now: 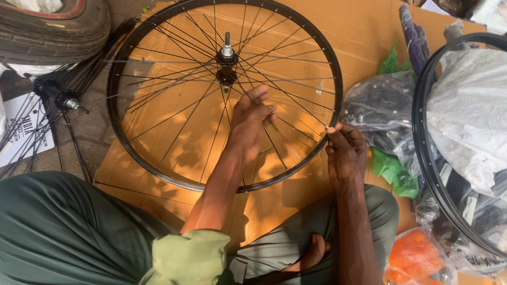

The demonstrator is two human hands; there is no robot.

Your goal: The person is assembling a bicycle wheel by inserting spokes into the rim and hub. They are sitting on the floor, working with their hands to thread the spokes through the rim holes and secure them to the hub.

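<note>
A black bicycle wheel rim [127, 153] with thin spokes lies flat on brown cardboard [364, 26]. Its hub [227, 55] with a silver axle stands at the centre. My left hand [252, 119] reaches inside the rim and holds a spoke among the others, below the hub. My right hand [344, 150] sits at the rim's right edge, fingertips pinched on a small silver spoke nipple [327, 128] against the rim.
A second black rim [425, 153] lies at the right over clear plastic bags of parts. Green and orange bags [414, 256] sit nearby. A hub with loose spokes [63, 97] lies at the left, and a car tyre [53, 29] at the top left.
</note>
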